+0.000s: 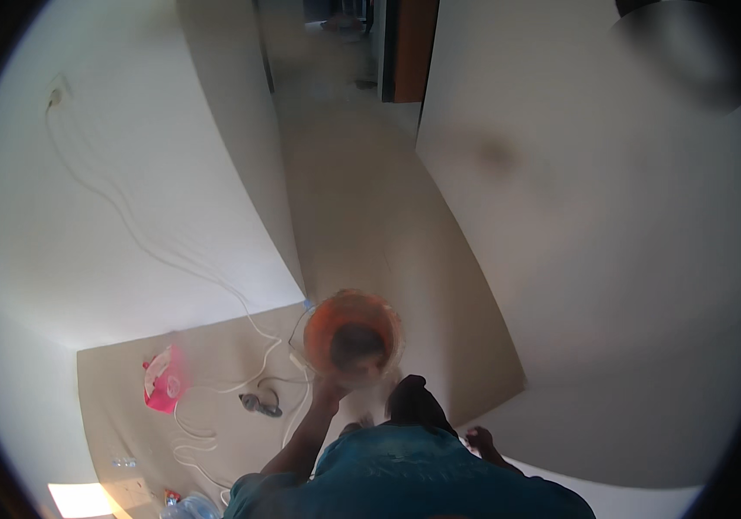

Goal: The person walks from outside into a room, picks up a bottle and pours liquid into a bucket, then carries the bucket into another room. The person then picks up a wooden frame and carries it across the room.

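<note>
An orange bucket (320,318) with a pale, stained rim is in front of me at the lower middle, with dark contents at its bottom. My left hand (332,391) grips the bucket's near rim; its fingers are partly hidden and blurred. Out to my right side, low and near the white wall, is my right hand (477,438). It is small and blurred, and whether it holds anything does not show. Dark clothing over my leg (413,401) reaches up just right of the bucket.
Left on the beige floor lie a pink bag (164,381), a small grey power tool (261,404) and a loose white cable (202,432) that runs up to a wall socket (57,92). Clear plastic bottles (187,506) lie at lower left. White walls flank a passage toward a brown door (411,52).
</note>
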Motion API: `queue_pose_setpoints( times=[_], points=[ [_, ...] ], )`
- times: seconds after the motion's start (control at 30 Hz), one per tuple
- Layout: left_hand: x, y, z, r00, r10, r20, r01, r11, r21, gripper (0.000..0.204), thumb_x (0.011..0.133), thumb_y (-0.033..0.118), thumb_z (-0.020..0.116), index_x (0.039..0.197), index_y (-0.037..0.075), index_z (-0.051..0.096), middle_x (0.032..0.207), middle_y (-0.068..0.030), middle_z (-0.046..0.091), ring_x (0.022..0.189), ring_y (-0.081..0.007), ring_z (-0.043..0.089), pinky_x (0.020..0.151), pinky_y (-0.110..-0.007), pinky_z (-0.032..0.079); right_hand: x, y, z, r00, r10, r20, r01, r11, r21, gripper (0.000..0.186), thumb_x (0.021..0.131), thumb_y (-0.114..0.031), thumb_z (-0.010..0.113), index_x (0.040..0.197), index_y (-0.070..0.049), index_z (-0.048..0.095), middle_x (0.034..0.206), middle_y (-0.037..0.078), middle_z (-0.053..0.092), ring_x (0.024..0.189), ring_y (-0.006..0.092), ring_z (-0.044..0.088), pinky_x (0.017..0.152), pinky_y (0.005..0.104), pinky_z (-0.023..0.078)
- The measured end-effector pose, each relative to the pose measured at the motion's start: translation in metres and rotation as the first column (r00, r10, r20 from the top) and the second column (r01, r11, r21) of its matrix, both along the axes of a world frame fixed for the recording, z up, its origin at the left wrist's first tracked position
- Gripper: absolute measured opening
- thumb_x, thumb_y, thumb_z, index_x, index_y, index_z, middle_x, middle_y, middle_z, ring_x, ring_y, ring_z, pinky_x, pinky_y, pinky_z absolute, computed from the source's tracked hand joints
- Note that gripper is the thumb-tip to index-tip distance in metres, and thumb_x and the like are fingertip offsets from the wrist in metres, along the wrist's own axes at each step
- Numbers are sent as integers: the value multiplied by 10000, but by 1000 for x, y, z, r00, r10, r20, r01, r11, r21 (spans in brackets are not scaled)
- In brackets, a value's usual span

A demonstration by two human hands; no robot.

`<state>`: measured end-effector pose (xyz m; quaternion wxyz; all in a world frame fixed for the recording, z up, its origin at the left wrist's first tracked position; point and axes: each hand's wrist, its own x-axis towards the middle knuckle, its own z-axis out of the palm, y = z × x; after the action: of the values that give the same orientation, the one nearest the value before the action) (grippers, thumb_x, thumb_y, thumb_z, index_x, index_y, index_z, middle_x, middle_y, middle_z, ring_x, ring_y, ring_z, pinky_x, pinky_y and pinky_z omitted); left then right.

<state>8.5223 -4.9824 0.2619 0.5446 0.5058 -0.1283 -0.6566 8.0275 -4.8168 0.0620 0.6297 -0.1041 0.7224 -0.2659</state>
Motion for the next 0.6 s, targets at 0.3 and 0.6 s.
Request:
queue_pose_setpoints(
  times=[0.3,0.6],
  points=[
    [-4,-316,-35,971,-24,238,42,997,-70,500,904,304,665,1299,49,495,1166,-138,596,963,-255,672,725,-378,616,-56,-256,-50,848,482,-222,-466,876,123,241,930,-157,586,1114,-1,578,1032,124,616,854,201,619,743,364,533],
    [35,-588,-105,987,30,161,-8,991,-136,458,937,238,617,1334,85,448,1308,-130,511,1082,-288,597,855,-463,560,44,-922,-27,545,262,-796,-754,569,-329,326,934,-351,533,1144,-124,634,905,110,704,794,280,685,722,395,545]
  ],
)
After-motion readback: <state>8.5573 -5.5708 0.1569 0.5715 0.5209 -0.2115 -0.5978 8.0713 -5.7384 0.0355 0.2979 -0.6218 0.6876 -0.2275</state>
